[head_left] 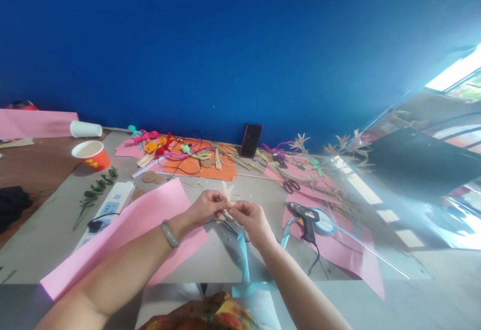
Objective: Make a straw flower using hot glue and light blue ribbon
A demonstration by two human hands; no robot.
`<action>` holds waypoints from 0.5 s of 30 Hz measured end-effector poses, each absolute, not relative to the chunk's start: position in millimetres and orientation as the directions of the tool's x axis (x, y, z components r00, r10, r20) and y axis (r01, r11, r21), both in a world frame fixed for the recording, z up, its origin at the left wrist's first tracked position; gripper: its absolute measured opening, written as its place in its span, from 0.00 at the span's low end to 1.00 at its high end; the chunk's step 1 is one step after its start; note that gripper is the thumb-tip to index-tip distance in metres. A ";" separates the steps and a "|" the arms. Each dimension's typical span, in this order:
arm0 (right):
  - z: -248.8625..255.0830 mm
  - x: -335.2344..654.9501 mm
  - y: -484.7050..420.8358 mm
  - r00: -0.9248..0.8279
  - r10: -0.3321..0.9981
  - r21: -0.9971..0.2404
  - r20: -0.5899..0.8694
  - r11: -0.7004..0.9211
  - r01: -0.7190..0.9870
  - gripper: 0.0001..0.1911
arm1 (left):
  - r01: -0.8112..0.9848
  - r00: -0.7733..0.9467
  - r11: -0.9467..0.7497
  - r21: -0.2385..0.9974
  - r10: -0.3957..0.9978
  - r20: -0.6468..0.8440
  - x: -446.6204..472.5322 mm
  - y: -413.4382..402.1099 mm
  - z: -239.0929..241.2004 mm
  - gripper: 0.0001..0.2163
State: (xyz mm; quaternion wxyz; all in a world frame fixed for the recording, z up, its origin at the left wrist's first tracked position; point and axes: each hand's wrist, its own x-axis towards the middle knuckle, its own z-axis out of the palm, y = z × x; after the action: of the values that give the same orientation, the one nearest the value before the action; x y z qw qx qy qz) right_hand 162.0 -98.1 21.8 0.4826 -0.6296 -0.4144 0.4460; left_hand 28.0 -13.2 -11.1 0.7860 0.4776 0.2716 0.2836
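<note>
My left hand (206,205) and my right hand (251,220) meet over the middle of the table, fingertips pinched together. Between them is a small pale dried flower (227,190), its pointed petals showing above the fingers. My fingers hide its lower part. A light blue ribbon (243,260) hangs below my right hand and over the table's front edge; whether it joins the flower I cannot tell. Right of my hands, a black glue gun (306,216) lies beside a roll of blue ribbon (326,221) on pink paper (338,250).
Pink paper (150,220) lies under my left forearm, near a power strip (112,205) and a green sprig (98,187). Scissors (291,186), an orange sheet (221,171) and a phone (251,140) are farther back. A paper cup (91,154) stands left; dried flowers (347,147) spread right.
</note>
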 end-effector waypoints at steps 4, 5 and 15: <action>22.1 160.3 -98.3 0.252 0.955 -0.977 -0.157 -0.187 0.099 0.13 | -0.202 0.684 0.392 0.898 0.712 -0.157 28.3 -14.2 -9.3 0.16; 22.7 159.7 -98.5 0.250 0.956 -0.978 -0.156 -0.186 0.099 0.13 | -0.208 0.685 0.392 0.896 0.712 -0.153 28.4 -14.7 -8.9 0.16; 26.7 164.0 -100.2 0.194 0.967 -0.986 -0.165 -0.161 -0.035 0.14 | -0.261 0.772 0.535 0.803 0.616 -0.159 28.2 -15.7 -12.1 0.18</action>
State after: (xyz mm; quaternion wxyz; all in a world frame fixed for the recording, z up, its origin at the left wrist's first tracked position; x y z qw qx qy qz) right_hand 164.0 -100.2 26.7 0.5087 -0.5815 -0.4008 0.4924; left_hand 28.2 -15.7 -12.1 0.8486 0.4070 0.2177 0.2584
